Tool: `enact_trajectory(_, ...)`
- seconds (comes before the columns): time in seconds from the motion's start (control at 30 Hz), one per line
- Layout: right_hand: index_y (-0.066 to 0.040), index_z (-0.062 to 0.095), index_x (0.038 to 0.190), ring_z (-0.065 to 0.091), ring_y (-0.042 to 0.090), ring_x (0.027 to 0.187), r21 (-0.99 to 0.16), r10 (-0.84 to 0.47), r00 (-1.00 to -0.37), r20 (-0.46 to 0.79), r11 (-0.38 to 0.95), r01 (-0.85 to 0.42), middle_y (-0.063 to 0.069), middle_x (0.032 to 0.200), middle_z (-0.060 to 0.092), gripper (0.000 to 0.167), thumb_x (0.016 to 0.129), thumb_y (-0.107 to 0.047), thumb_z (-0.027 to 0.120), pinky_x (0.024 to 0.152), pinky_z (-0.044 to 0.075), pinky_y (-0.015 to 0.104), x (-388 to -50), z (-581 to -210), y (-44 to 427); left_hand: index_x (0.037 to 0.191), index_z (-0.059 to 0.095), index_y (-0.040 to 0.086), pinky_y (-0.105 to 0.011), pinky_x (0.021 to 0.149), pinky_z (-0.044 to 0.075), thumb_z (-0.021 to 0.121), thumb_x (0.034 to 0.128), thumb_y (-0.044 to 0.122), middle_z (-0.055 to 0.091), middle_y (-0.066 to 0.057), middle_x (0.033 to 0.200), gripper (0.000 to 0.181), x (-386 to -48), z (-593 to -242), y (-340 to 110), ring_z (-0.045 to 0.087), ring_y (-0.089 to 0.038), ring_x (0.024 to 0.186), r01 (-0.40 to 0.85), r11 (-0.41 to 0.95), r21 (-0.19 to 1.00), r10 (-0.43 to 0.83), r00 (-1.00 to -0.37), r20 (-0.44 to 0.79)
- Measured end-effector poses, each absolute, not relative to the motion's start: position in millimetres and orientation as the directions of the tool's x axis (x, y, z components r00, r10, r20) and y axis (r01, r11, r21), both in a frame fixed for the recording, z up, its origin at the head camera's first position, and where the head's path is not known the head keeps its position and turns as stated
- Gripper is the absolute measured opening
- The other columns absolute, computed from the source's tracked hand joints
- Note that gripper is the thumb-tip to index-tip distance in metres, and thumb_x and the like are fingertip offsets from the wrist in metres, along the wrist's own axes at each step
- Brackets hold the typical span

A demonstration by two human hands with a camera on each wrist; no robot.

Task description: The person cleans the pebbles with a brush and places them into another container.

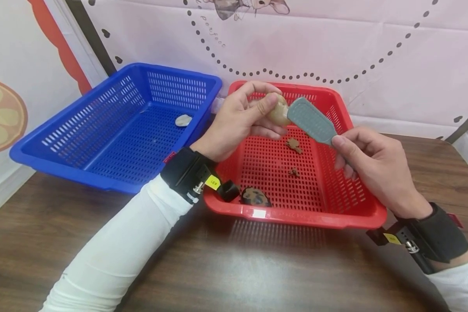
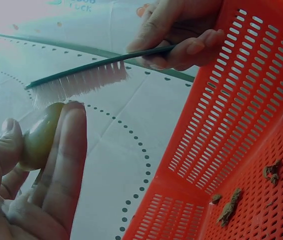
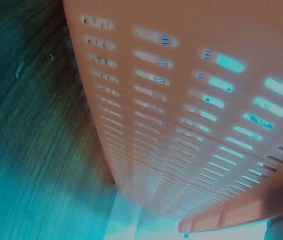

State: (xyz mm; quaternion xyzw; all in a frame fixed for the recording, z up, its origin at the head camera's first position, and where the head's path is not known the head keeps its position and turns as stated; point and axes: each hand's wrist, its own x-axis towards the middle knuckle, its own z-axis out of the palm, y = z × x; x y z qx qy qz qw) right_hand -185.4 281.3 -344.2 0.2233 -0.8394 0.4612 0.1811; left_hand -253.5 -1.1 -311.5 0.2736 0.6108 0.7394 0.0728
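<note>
Above the red basket, my left hand (image 1: 243, 117) pinches a smooth yellowish-brown rounded object (image 1: 279, 110) between thumb and fingers. My right hand (image 1: 378, 164) grips the thin handle of a grey-green brush (image 1: 313, 120), its flat back facing the head camera. In the left wrist view the white bristles (image 2: 81, 85) hang just over the top of the rounded object (image 2: 42, 137), near the left fingertips; whether they touch is unclear. The right hand (image 2: 181, 37) holds the brush by its far end there. The right wrist view shows only the basket's side (image 3: 151, 100) and the table, no hand.
The red basket (image 1: 296, 219) holds brown clumps (image 1: 294, 145) and a dark-edged patchy piece (image 1: 255, 197). To its left stands a blue basket (image 1: 121, 185) with one whitish flat piece (image 1: 183, 120) inside. Both are on a wooden table (image 1: 234, 268), before a printed cloth backdrop (image 1: 316, 43).
</note>
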Motion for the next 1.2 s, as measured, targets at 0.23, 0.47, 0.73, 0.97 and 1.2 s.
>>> enact_trajectory(0.23,-0.005,0.072,0.11,0.062,0.019,0.058,-0.678,-0.212,-0.845,0.492,0.515,-0.524,0.005,0.078,0.07,0.012,0.103,-0.015,0.072,0.056,0.055,0.019,-185.3,-342.5,280.8,0.144,0.059,0.006,-0.037,0.076,0.066,0.051,0.1129,0.017,0.064,-0.023,0.12,0.033,-253.0,-309.9,-1.1,0.078,-0.036,0.087,0.219,-0.214,0.952,0.453,-0.841,0.296)
enact_trajectory(0.47,-0.005,0.073,0.109,0.061,0.017,0.058,-0.659,-0.202,-0.844,0.496,0.546,-0.518,0.004,0.077,0.069,0.011,0.102,-0.012,0.073,0.055,0.053,0.017,-189.5,-343.7,280.8,0.152,0.051,0.003,-0.039,0.088,0.064,0.06,0.1089,0.01,0.071,-0.019,0.123,0.044,-253.7,-309.5,-1.6,0.076,-0.034,0.1,0.197,-0.153,0.968,0.482,-0.84,0.248)
enact_trajectory(0.73,-0.002,0.071,0.108,0.061,0.019,0.056,-0.696,-0.145,-0.851,0.505,0.515,-0.501,0.005,0.077,0.069,0.012,0.103,-0.013,0.071,0.056,0.055,0.018,-188.1,-345.4,280.4,0.14,0.054,0.002,-0.041,0.086,0.065,0.063,0.1061,0.004,0.072,-0.022,0.117,0.035,-253.5,-310.0,-1.6,0.076,-0.034,0.095,0.238,-0.166,0.957,0.475,-0.831,0.289)
enact_trajectory(0.97,-0.002,0.071,0.108,0.062,0.019,0.057,-0.705,-0.122,-0.847,0.517,0.5,-0.502,0.006,0.078,0.069,0.013,0.104,-0.014,0.07,0.057,0.056,0.018,-187.9,-345.9,279.6,0.153,0.055,0.009,-0.032,0.079,0.062,0.061,0.1082,0.009,0.068,-0.014,0.126,0.045,-253.2,-311.6,-3.2,0.069,-0.033,0.105,0.314,-0.086,0.946,0.487,-0.815,0.314)
enact_trajectory(1.2,-0.004,0.072,0.108,0.062,0.019,0.058,-0.673,-0.165,-0.846,0.508,0.537,-0.508,0.004,0.078,0.069,0.013,0.103,-0.015,0.071,0.057,0.055,0.018,-188.6,-345.9,278.8,0.151,0.055,0.005,-0.031,0.078,0.061,0.058,0.1096,0.009,0.067,-0.018,0.125,0.042,-253.5,-311.2,-2.3,0.067,-0.034,0.106,0.294,-0.049,0.954,0.502,-0.819,0.278)
